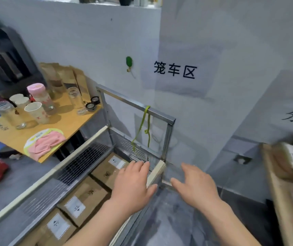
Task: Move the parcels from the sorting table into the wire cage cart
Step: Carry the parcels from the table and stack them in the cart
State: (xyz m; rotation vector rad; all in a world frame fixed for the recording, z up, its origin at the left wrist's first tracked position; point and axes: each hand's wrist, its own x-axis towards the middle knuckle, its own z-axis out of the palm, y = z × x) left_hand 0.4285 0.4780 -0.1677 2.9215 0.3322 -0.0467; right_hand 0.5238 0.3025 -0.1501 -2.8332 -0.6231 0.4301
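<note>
Below, three brown cardboard parcels (82,197) with white labels lie in a row inside the wire cage cart (82,162). Both hands are empty, each grip spread: the left hand (133,185) hovers over the cart's near corner, the right hand (197,185) just outside it. Another parcel (291,162) sits blurred on the table (284,206) at right.

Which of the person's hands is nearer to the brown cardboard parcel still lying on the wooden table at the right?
The right hand, hovering open outside the wire cage cart, towards the brown cardboard parcel. The left hand is farther, open over the cart's boxes.
</note>
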